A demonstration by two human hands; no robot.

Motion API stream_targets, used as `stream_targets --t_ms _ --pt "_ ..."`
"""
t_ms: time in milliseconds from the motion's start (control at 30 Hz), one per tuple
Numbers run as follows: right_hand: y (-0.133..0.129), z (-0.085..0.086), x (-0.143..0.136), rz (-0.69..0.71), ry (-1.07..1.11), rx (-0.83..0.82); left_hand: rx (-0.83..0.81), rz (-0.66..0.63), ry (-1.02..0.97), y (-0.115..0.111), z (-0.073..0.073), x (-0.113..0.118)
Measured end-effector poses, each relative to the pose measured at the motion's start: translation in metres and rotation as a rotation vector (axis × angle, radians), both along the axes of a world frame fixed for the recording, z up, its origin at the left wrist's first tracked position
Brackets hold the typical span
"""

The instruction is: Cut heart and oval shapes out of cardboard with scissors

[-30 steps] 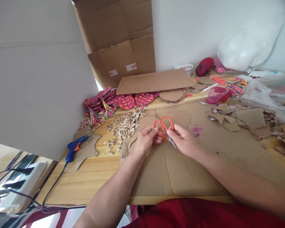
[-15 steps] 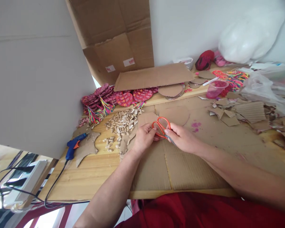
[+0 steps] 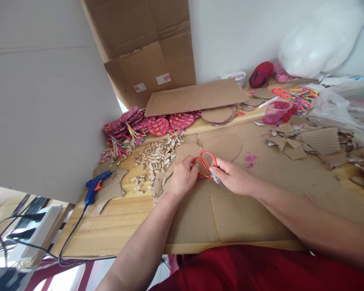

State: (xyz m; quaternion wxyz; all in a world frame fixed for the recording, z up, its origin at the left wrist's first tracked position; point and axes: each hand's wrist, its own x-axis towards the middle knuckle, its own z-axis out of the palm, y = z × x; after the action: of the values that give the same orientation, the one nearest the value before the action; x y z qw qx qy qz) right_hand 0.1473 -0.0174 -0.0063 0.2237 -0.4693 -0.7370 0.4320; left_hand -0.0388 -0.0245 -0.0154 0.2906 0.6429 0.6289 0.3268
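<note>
A pair of scissors (image 3: 205,163) with orange handle loops is between my two hands, its short metal blades pointing down toward me and to the right. My left hand (image 3: 185,173) is closed around the left handle loop. With fingers and thumb, my right hand (image 3: 232,174) grips the scissors near the pivot and the right loop. Both hands are just above a cardboard sheet (image 3: 191,214) on the wooden table. Behind them lies a cardboard piece (image 3: 223,146) with a curved line on it. Peanut shells (image 3: 160,153) are heaped to the left of my left hand.
A blue glue gun (image 3: 94,186) with its cord lies at the left. Pink decorated discs (image 3: 159,126) with tassels are stacked at the back, beside a long cardboard strip (image 3: 197,97). Cardboard scraps (image 3: 318,141), a pink plastic cup (image 3: 276,112) and plastic bags (image 3: 336,109) crowd the right.
The scissors have turned slightly in my hands, and more of their blades shows now. Both hands have stayed nearly in place; the view has shifted a little.
</note>
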Motion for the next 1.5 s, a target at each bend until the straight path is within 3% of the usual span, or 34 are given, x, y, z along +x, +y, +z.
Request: stream_targets --t_ms 367,467,667,967,1167,1333,1500 --pt "-0.002 -0.004 -0.001 0.034 0.042 -0.027 0.149 -0.048 0.283 -0.004 0.010 -0.001" --pt "-0.002 -0.006 -0.001 0.019 0.067 -0.054 0.117 -0.051 0.196 -0.002 0.009 -0.003" --pt "0.002 -0.009 -0.001 -0.006 0.359 -0.378 -0.043 -0.057 -0.132 0.005 0.000 -0.011" --pt "0.004 -0.011 -0.004 -0.031 0.496 -0.390 -0.117 0.019 -0.349 0.005 0.010 -0.009" --pt "0.001 -0.006 -0.001 0.004 0.428 -0.403 0.050 -0.061 -0.111 0.002 0.011 -0.014" --pt "-0.004 0.004 -0.001 0.062 0.362 -0.241 0.181 -0.072 0.101 -0.003 0.010 -0.009" --pt "0.000 -0.006 0.001 0.021 0.371 -0.191 0.238 -0.152 0.179 -0.007 0.010 -0.001"
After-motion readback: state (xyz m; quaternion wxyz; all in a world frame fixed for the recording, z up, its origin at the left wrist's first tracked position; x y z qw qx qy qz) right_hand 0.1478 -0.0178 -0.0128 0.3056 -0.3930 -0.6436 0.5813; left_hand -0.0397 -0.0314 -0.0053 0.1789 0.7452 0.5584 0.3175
